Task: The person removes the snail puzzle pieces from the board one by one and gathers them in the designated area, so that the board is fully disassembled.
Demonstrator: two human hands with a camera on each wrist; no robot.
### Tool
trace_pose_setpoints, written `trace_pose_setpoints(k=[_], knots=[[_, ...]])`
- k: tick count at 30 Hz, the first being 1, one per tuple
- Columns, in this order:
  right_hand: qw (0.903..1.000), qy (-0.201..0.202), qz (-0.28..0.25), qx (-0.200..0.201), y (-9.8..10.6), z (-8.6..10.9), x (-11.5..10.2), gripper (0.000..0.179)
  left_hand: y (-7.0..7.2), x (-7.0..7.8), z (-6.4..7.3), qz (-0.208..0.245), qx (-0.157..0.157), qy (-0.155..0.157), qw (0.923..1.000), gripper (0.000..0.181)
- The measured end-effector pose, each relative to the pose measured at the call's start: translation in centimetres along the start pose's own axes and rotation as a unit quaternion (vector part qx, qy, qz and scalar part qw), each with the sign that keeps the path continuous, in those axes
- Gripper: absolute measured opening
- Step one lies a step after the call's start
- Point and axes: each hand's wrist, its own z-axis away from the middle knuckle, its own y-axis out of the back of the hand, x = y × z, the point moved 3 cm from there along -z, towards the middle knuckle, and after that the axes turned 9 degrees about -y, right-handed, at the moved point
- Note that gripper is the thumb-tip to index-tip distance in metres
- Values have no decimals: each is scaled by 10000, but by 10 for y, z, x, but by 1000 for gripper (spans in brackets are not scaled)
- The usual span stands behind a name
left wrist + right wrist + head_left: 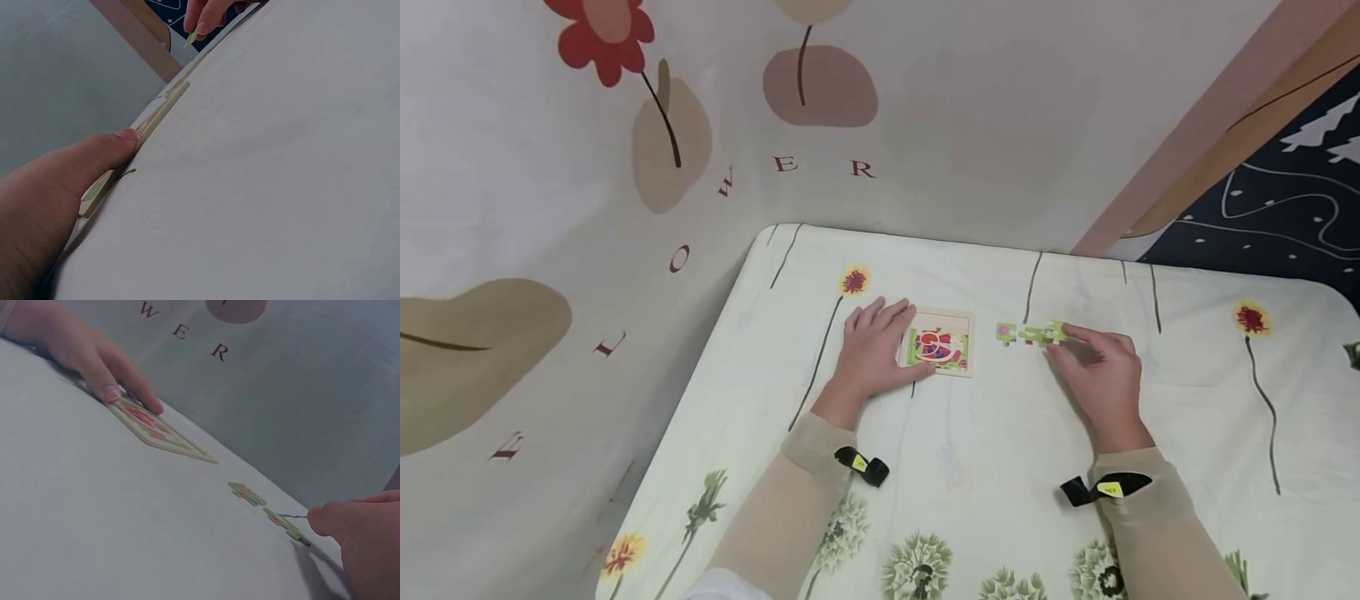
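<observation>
A small square puzzle board (951,320) with a pale wooden frame and a red and green picture lies on the flowered cloth. My left hand (876,346) rests over its left side with fingers spread, the thumb (119,142) on the near edge. To the right of the board, my right hand (1101,367) pinches a small green puzzle piece (191,37) between thumb and forefinger. In the right wrist view that piece shows as a thin edge above the cloth. Just left of these fingertips lie other loose puzzle pieces (247,492), green with pink.
A pale cloth (1000,467) printed with flowers and dandelions covers the surface. Behind and to the left hangs a light drape (970,125) with letters and flower shapes. Dark patterned fabric (1270,208) shows at the far right. Each wrist wears a black strap.
</observation>
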Motion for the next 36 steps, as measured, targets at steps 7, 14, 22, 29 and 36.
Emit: trace_pose_setpoints(k=[7,14,22,29,36], knots=[[10000,-60,44,7,6,1,1,34,-1,-1,0,-27,36,13,10000,103],[9991,-334,213,-140,10,0,2,36,-3,-3,-1,-50,-7,33,10000,103],[9974,-486,408,-334,11,-1,4,38,-4,-4,0,-46,-2,38,10000,104],[9977,-429,389,-350,12,-2,5,36,-5,-4,-1,-77,-4,26,10000,104],[9979,-397,402,-330,11,-3,6,32,-4,-3,-2,-78,-15,16,10000,104]])
